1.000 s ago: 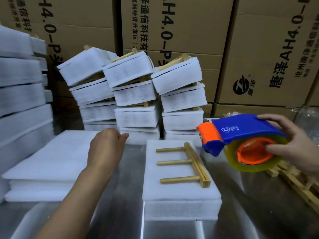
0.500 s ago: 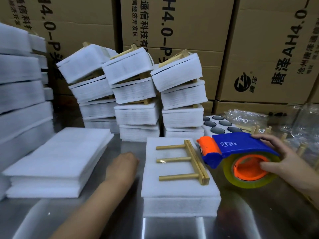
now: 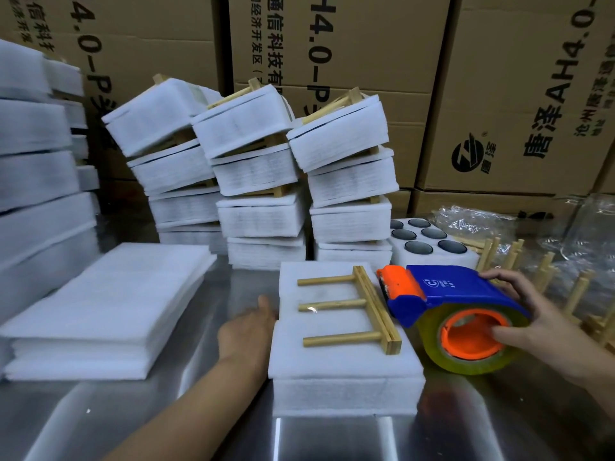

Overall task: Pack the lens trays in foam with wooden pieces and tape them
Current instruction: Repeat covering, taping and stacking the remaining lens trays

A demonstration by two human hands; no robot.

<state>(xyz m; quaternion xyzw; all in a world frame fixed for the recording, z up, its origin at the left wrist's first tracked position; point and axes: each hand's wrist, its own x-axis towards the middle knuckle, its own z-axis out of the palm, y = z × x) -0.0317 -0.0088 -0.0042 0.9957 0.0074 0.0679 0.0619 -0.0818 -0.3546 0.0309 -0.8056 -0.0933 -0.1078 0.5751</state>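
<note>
A white foam-wrapped pack (image 3: 342,371) lies on the steel table in front of me, with a comb-shaped wooden piece (image 3: 362,307) on top of it. My left hand (image 3: 248,331) rests against the pack's left side, fingers straight. My right hand (image 3: 529,314) grips a blue and orange tape dispenser (image 3: 446,301) with a yellowish tape roll, its orange nose at the pack's right edge beside the wooden piece. Behind it an open lens tray (image 3: 429,244) shows several dark round lenses in white foam.
Three leaning stacks of finished foam packs (image 3: 263,181) stand behind. A pile of flat foam sheets (image 3: 109,311) lies at the left, with taller foam stacks (image 3: 36,181) beyond. Loose wooden pieces (image 3: 565,294) and plastic bags (image 3: 482,224) sit at the right. Cardboard boxes (image 3: 519,94) form the back wall.
My right hand has lowered the tape dispenser from mid-air down to the pack's right edge. My left hand has dropped from above the table to the pack's left side.
</note>
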